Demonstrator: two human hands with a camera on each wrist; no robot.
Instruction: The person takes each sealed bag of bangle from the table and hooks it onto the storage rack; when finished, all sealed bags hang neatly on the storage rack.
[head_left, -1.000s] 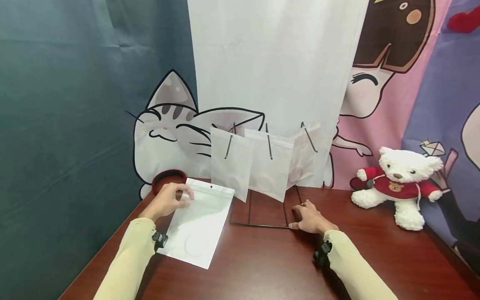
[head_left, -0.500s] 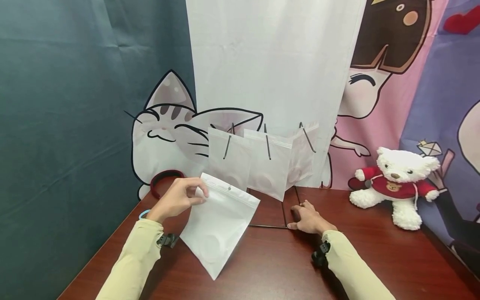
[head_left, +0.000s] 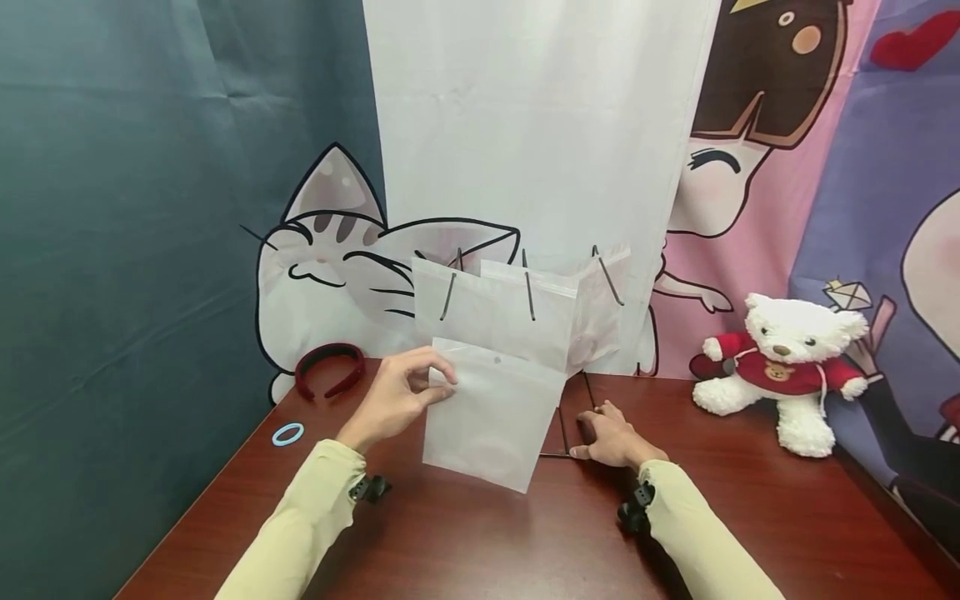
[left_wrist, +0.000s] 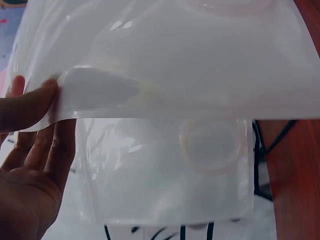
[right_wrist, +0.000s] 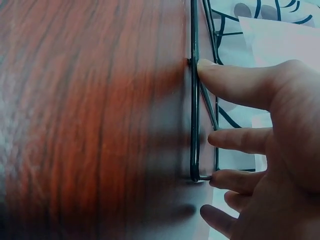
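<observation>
My left hand pinches a white zip-top bag by its upper left corner, holding it up off the table. The bag has a hanging hole near its top edge. In the left wrist view a round outline shows in a hanging bag behind the held one. My right hand rests at the right front corner of a black wire rack; in the right wrist view its thumb presses the front bar, fingers spread. Three similar bags hang on the rack's hooks: left, middle, right.
A dark red headband lies at the back left of the brown table, with a light blue ring nearer. A white teddy bear in a red top sits at right. Printed curtains stand behind.
My left hand has lifted the bag and carried it right, in front of the hanging bags; it now hangs more upright. The light blue ring has come into sight. The right hand stays on the rack.
</observation>
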